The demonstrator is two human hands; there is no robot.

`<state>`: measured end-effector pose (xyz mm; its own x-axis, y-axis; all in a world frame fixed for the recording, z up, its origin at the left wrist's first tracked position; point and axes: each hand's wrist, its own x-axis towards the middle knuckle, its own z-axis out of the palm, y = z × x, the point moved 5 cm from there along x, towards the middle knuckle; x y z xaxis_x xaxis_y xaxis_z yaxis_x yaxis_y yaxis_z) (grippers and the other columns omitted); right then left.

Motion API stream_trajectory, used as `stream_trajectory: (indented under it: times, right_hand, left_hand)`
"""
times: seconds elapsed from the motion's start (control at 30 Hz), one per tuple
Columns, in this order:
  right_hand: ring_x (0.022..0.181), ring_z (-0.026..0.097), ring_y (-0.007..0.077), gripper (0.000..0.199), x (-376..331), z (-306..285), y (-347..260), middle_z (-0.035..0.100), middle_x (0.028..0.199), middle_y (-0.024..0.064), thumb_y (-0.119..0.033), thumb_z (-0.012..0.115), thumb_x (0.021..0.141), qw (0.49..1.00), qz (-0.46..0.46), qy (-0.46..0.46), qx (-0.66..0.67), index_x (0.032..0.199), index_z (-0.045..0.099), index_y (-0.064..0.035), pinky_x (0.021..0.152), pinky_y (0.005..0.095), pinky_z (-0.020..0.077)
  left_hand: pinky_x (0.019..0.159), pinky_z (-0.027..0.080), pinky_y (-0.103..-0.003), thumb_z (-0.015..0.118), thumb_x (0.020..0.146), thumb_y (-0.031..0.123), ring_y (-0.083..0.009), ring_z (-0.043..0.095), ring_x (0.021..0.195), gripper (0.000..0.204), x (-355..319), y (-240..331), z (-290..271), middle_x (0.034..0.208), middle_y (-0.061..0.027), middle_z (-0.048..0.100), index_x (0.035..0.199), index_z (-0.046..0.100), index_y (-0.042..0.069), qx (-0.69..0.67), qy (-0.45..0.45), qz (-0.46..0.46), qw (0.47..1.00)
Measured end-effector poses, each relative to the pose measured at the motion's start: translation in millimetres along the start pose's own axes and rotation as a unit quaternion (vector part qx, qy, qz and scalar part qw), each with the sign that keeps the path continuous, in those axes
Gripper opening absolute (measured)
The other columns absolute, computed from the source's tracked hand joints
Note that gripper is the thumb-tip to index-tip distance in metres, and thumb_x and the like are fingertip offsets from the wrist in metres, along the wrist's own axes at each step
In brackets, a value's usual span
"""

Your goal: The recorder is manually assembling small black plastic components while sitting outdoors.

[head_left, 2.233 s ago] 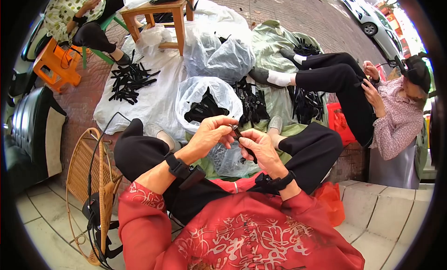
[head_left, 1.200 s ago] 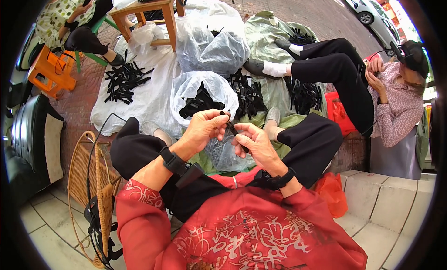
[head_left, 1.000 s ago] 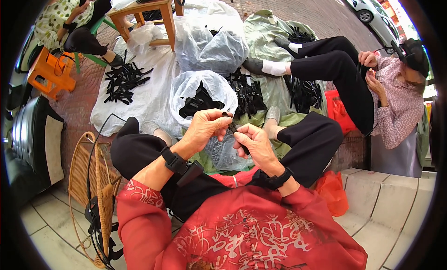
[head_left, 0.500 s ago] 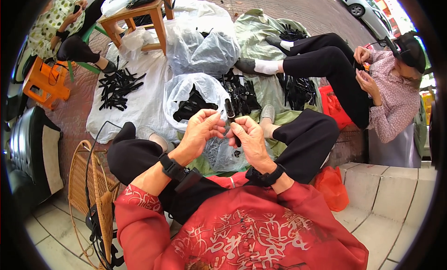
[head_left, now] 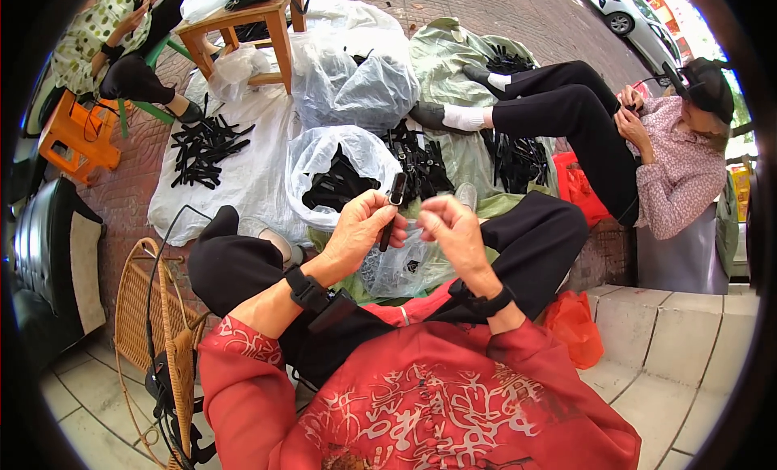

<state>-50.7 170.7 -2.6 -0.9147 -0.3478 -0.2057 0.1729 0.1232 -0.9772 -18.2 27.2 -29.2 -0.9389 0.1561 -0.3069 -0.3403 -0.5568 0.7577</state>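
Note:
A narrow black strap with a metal buckle [head_left: 396,191] is pinched between the thumb and fingers of my left hand [head_left: 361,229]. Its upper end points away from me, and its lower part hangs past my fingers. Just to the right, my right hand [head_left: 458,237] is apart from the strap; its fingers are smeared by motion. Beyond my hands, a clear plastic bag [head_left: 298,172] stands with its mouth wide and a heap of black straps [head_left: 340,182] inside. More black straps with buckles [head_left: 419,164] lie right behind it.
A wooden stool [head_left: 237,23] and a big translucent sack [head_left: 352,77] stand farther back. Black straps [head_left: 206,150] are piled on a white sheet [head_left: 247,170] at left. A co-worker [head_left: 680,154] sits at right, another person [head_left: 101,45] at far left. A wicker chair [head_left: 158,340] stands beside me.
The buckled strap has passed from my right hand to my left. My right hand has drawn off to the right, and the co-worker's hands at right have shifted slightly.

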Motion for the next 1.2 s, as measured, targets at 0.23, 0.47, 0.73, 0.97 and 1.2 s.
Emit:
stream_trajectory:
  times: [0.23,0.47,0.73,0.97,1.2]
  right_hand:
    - [0.056,0.047,0.0057,0.017,15,4,-10,0.054,0.071,0.0003,-0.013,0.059,0.080,0.984,0.037,-0.066,0.164,0.090,0.054,-0.0004,0.052,0.0194,0.0411]
    - [0.055,0.045,0.0041,0.012,16,6,-11,0.051,0.066,-0.0022,-0.014,0.059,0.080,0.988,0.000,-0.096,0.125,0.080,0.055,-0.0028,0.049,0.0182,0.0375]
    - [0.057,0.045,0.0034,0.012,18,10,-17,0.052,0.067,-0.0020,-0.014,0.059,0.081,0.992,-0.038,-0.086,0.084,0.080,0.055,-0.0025,0.050,0.0174,0.0365]
    - [0.058,0.046,0.0031,0.018,17,14,-18,0.055,0.071,-0.0026,-0.018,0.058,0.081,0.989,-0.004,-0.135,0.066,0.091,0.058,-0.0025,0.051,0.0168,0.0369]
    - [0.063,0.047,0.0031,0.022,11,17,-23,0.056,0.077,-0.0035,-0.015,0.060,0.079,0.976,0.022,-0.194,0.100,0.097,0.057,-0.0030,0.054,0.0167,0.0375]
  left_hand:
    - [0.047,0.043,-0.020,0.048,0.085,0.007,-0.0121,0.057,0.059,0.023,-8,13,13,0.076,-0.0099,0.059,0.107,0.039,0.004,0.086,-0.049,0.030,0.995]
    - [0.045,0.041,-0.018,0.049,0.084,0.006,-0.0105,0.056,0.057,0.035,-10,14,14,0.075,-0.0087,0.059,0.117,0.039,0.002,0.081,-0.089,0.006,0.993]
    - [0.046,0.041,-0.018,0.053,0.082,0.007,-0.0076,0.054,0.056,0.013,-8,9,12,0.074,-0.0040,0.059,0.094,0.054,0.002,0.070,-0.089,-0.036,0.993]
    - [0.047,0.041,-0.017,0.056,0.081,0.010,-0.0045,0.050,0.056,0.009,-10,9,8,0.070,0.0001,0.055,0.088,0.056,0.004,0.100,-0.084,-0.036,0.991]
    - [0.047,0.043,-0.020,0.059,0.079,0.010,-0.0076,0.052,0.056,0.005,-9,14,7,0.069,0.0001,0.055,0.079,0.057,0.005,0.042,-0.102,-0.018,0.994]
